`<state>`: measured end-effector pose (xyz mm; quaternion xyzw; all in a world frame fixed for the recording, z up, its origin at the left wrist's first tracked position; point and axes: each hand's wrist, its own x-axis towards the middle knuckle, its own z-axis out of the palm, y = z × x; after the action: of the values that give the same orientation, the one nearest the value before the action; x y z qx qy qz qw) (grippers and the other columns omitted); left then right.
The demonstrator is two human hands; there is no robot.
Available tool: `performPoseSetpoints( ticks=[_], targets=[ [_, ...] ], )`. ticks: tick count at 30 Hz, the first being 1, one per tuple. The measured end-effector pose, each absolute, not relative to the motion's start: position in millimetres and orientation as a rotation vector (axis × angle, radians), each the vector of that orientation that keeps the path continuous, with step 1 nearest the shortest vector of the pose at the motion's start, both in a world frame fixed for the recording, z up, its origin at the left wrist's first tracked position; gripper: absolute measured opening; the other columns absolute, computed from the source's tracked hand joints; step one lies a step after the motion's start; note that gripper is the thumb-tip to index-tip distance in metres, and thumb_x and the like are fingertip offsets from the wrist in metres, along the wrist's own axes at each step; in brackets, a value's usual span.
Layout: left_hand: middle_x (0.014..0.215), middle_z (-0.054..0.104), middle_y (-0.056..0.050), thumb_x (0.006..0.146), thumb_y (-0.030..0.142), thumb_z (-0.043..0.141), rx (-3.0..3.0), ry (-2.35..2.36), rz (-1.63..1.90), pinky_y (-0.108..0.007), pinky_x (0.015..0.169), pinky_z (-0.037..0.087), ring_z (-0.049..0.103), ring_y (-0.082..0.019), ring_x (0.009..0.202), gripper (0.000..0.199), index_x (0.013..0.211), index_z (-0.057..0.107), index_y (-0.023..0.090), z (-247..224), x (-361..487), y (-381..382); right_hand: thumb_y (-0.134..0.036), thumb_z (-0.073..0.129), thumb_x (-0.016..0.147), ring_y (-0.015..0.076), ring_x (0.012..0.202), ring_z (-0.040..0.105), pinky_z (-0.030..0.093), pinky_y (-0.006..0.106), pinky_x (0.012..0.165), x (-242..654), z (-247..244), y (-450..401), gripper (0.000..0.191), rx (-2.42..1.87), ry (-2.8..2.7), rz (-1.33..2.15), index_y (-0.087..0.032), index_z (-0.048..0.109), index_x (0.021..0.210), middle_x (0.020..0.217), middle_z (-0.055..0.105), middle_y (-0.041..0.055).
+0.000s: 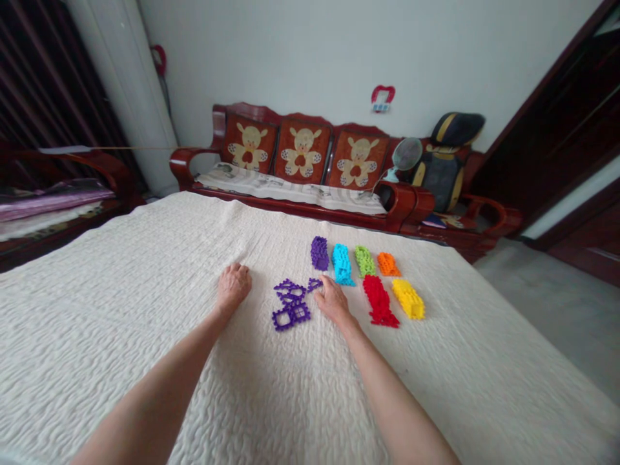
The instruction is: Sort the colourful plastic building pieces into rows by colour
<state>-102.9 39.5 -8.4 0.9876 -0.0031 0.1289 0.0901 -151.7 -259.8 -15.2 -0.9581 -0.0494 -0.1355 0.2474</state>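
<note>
My left hand (pixel 235 284) rests on the quilted cover, its fingers curled in and nothing showing in them. To its right lies a loose group of flat purple plastic building pieces (pixel 292 294) with toothed edges, some square frames and some triangular. My right hand (pixel 333 299) pinches a small purple triangle piece (pixel 314 284) between thumb and forefinger, just right of that group. Beyond and to the right are stacks of similar pieces: purple (pixel 320 254), light blue (pixel 341 263), green (pixel 365 261), orange (pixel 388 264), red (pixel 380 301) and yellow (pixel 409 299).
The cream quilted cover (pixel 121 310) spreads over the whole table. Behind its far edge stands a wooden sofa (pixel 290 201) with bear-patterned cushions. A small fan (pixel 407 155) and a chair with a massage cushion (pixel 440 174) are at the back right.
</note>
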Motion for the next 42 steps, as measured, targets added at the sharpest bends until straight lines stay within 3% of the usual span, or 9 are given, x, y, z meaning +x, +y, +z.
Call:
performPoseSetpoints(
  ticks=[4,7,19,23,28,31,42],
  targets=[
    [0.114,0.065,-0.011,0.094,0.026,0.036,2.927,-0.016,0.392,-0.035,0.094,0.043,0.058,-0.025,0.107,0.036,0.109,0.068,0.017,-8.9,-103.7,39.7,-0.038,0.059,0.085,0.0264,0.127,0.048,0.041,0.036,0.104,-151.0,-0.7,-249.0,0.059,-2.755,0.019,-0.174,-0.017,0.048,0.139,0.134,0.054,0.0134],
    [0.115,0.065,-0.012,0.095,0.027,0.036,2.918,-0.005,0.375,-0.036,0.095,0.043,0.058,-0.025,0.107,0.037,0.110,0.068,0.016,-8.9,-103.7,39.6,-0.041,0.060,0.085,0.0249,0.121,0.052,0.043,0.034,0.099,-152.5,3.9,-244.6,0.048,-2.759,0.097,-0.134,-0.022,0.057,0.129,0.131,0.055,0.0105],
    [0.125,0.059,-0.010,0.095,0.027,0.037,2.875,-0.189,0.293,-0.042,0.097,0.041,0.052,-0.026,0.118,0.033,0.115,0.062,0.021,-9.7,-118.3,51.1,-0.018,0.054,0.081,0.0209,0.101,0.059,0.048,0.031,0.092,-174.6,-12.3,-259.0,0.026,-2.574,-0.018,-0.408,-0.016,0.067,0.103,0.104,0.064,0.0104],
    [0.122,0.060,-0.010,0.095,0.026,0.038,2.850,-0.193,0.374,-0.041,0.098,0.040,0.051,-0.025,0.118,0.032,0.116,0.061,0.021,-10.7,-125.8,50.2,-0.021,0.049,0.083,0.0195,0.096,0.061,0.052,0.030,0.086,-194.0,-20.5,-248.5,0.028,-2.373,-0.151,-0.568,-0.017,0.066,0.105,0.105,0.063,0.0100],
    [0.121,0.060,-0.010,0.096,0.026,0.037,2.864,-0.202,0.415,-0.039,0.095,0.041,0.051,-0.025,0.119,0.031,0.115,0.061,0.022,-11.0,-126.3,48.6,-0.028,0.060,0.079,0.0245,0.120,0.053,0.042,0.040,0.106,-216.8,-19.4,-231.7,0.044,-2.354,-0.506,-0.527,-0.017,0.061,0.122,0.125,0.059,0.0125],
    [0.120,0.061,-0.009,0.096,0.026,0.035,2.873,-0.233,0.436,-0.038,0.094,0.041,0.052,-0.024,0.119,0.032,0.114,0.061,0.021,-11.8,-125.4,49.2,-0.023,0.062,0.075,0.0262,0.125,0.050,0.038,0.044,0.109,-223.5,-15.7,-229.7,0.050,-2.428,-0.597,-0.435,-0.017,0.061,0.124,0.135,0.056,0.0119],
    [0.124,0.061,-0.008,0.096,0.027,0.034,2.896,-0.246,0.447,-0.037,0.091,0.044,0.055,-0.024,0.118,0.034,0.116,0.060,0.022,-13.5,-123.1,50.0,-0.023,0.051,0.089,0.0219,0.112,0.058,0.043,0.039,0.100,-220.4,-23.2,-231.2,0.029,-2.406,-0.540,-0.493,-0.021,0.067,0.113,0.118,0.067,0.0073]
  ],
)
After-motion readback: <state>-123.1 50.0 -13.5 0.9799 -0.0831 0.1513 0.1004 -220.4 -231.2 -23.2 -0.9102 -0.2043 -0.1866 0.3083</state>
